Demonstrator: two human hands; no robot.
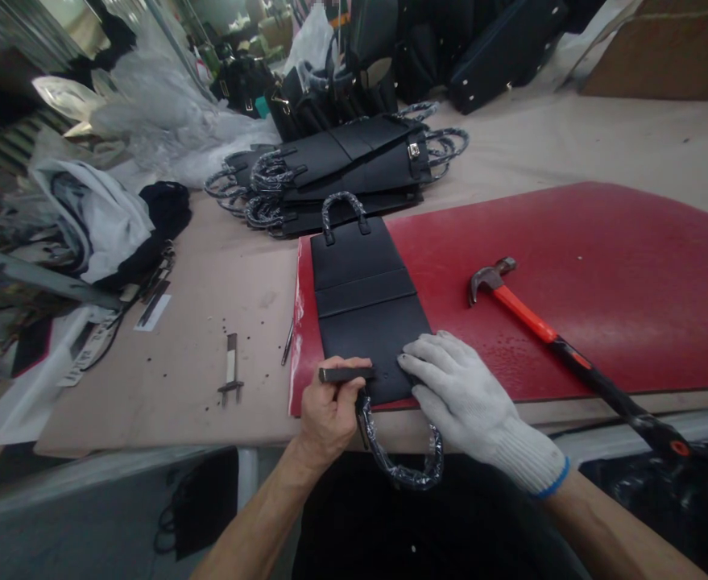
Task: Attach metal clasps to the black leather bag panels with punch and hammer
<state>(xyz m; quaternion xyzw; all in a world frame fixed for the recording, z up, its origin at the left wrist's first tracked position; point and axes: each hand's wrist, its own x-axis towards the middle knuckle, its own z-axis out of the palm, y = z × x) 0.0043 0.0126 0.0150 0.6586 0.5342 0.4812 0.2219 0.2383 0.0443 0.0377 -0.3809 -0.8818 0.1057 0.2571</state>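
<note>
A flat black leather bag piece (362,302) with a wrapped handle at each end lies on a red mat (601,282). My left hand (328,411), bare, is closed on a small dark metal bar (346,374) held at the bag's near edge. My right hand (459,387), in a white knit glove, lies flat with fingers spread on the bag's near right corner. The near handle (402,467) hangs over the table edge between my hands.
A hammer (540,326) with an orange and black grip lies on the mat to the right. A stack of black bag pieces (354,173) sits behind. A metal punch tool (231,370) lies on the left. Plastic wrap and cloth pile up at far left.
</note>
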